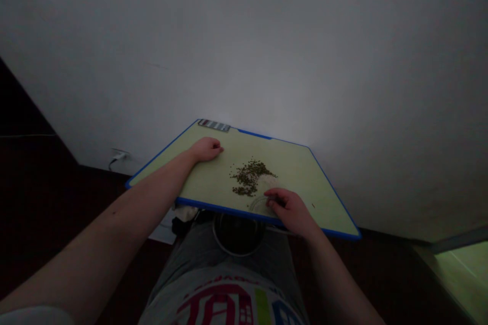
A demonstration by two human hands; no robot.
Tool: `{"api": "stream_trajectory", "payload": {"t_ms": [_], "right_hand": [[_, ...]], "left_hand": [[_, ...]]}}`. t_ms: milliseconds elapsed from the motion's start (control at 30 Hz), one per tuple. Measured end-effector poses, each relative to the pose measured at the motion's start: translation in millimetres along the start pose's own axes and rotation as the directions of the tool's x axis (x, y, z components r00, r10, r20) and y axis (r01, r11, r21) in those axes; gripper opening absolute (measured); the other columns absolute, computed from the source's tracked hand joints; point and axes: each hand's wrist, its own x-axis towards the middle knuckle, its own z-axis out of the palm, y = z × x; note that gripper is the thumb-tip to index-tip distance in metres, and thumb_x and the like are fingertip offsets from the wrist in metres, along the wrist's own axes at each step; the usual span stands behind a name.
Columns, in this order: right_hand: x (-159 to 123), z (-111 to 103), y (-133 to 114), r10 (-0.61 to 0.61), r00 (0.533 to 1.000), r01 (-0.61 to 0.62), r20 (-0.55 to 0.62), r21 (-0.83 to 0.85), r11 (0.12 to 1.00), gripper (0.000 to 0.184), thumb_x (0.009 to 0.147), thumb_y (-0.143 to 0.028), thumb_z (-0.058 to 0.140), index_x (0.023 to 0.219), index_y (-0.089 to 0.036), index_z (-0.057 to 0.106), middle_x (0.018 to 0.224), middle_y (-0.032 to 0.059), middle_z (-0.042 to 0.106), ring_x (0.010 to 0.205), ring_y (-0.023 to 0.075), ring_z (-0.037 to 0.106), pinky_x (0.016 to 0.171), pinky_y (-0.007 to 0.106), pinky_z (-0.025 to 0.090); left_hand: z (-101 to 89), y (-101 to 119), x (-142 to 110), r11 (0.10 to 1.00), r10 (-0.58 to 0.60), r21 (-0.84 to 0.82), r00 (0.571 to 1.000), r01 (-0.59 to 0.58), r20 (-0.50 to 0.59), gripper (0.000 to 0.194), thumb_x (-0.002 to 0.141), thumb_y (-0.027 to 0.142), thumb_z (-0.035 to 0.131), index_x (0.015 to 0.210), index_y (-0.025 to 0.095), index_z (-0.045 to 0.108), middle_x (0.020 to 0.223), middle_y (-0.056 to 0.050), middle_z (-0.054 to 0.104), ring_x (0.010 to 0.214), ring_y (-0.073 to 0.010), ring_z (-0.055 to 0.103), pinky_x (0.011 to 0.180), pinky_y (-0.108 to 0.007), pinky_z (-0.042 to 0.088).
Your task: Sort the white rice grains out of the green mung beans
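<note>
My left hand (206, 149) rests on the left half of a pale yellow-green board (213, 180) with a blue rim. Its fingers are curled closed, and whatever may be inside them is hidden. A scatter of small dark green beans (249, 175) lies on the board between my hands, touching a whitish patch of fine grains (268, 181). Near the front edge, my right hand (287, 208) is closed on the rim of a clear round dish (260, 205). The dish is see-through, so its exact shape is hard to make out.
A phone (214, 125) lies at the board's back left corner, near a pale wall (259, 51). Below the front edge, a dark round pot (239, 236) sits at my lap. A plug (120, 156) is in the wall socket at left.
</note>
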Motion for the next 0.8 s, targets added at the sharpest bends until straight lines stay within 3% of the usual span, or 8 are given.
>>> {"api": "stream_trajectory", "payload": {"t_ms": [167, 433, 633, 800], "right_hand": [[-3, -3, 5, 0.015, 1.000, -0.014, -0.004, 0.015, 1.000, 0.027, 0.078, -0.027, 0.052, 0.100, -0.018, 0.065, 0.077, 0.0024, 0.066, 0.067, 0.0158, 0.058, 0.060, 0.027, 0.044], [9, -11, 22, 0.059, 0.974, -0.091, -0.221, -0.139, 0.986, 0.032, 0.078, -0.030, 0.051, 0.102, -0.015, 0.066, 0.078, 0.0048, 0.067, 0.067, 0.0172, 0.057, 0.062, 0.029, 0.044], [25, -3, 16, 0.014, 0.985, -0.039, -0.172, -0.145, 0.989, 0.030, 0.077, -0.027, 0.051, 0.102, -0.017, 0.066, 0.080, 0.0042, 0.067, 0.069, 0.0165, 0.058, 0.065, 0.029, 0.044], [20, -2, 16, 0.005, 0.993, -0.016, -0.115, -0.101, 0.995, 0.029, 0.078, -0.027, 0.053, 0.102, -0.017, 0.065, 0.076, 0.0030, 0.066, 0.065, 0.0160, 0.056, 0.061, 0.028, 0.043]], "left_hand": [[0.1, -1, 0, 1.000, 0.007, 0.010, 1.000, -0.007, -0.002, 0.035, 0.078, 0.044, 0.045, 0.062, 0.017, 0.058, 0.058, -0.003, 0.054, 0.056, -0.0130, 0.043, 0.054, -0.027, 0.028], [-0.4, 0, -2, 1.000, 0.011, 0.000, 1.000, -0.011, -0.003, 0.034, 0.077, 0.044, 0.045, 0.060, 0.016, 0.056, 0.056, -0.002, 0.051, 0.054, -0.0124, 0.041, 0.053, -0.027, 0.026], [0.8, 0, -2, 1.000, 0.026, 0.010, 1.000, -0.026, -0.014, 0.034, 0.078, 0.043, 0.045, 0.060, 0.016, 0.055, 0.056, -0.002, 0.052, 0.055, -0.0121, 0.041, 0.053, -0.027, 0.026], [-0.3, 0, -1, 1.000, 0.026, 0.011, 1.000, -0.026, -0.014, 0.034, 0.078, 0.043, 0.046, 0.060, 0.016, 0.055, 0.056, -0.002, 0.051, 0.054, -0.0117, 0.040, 0.053, -0.027, 0.026]]}}
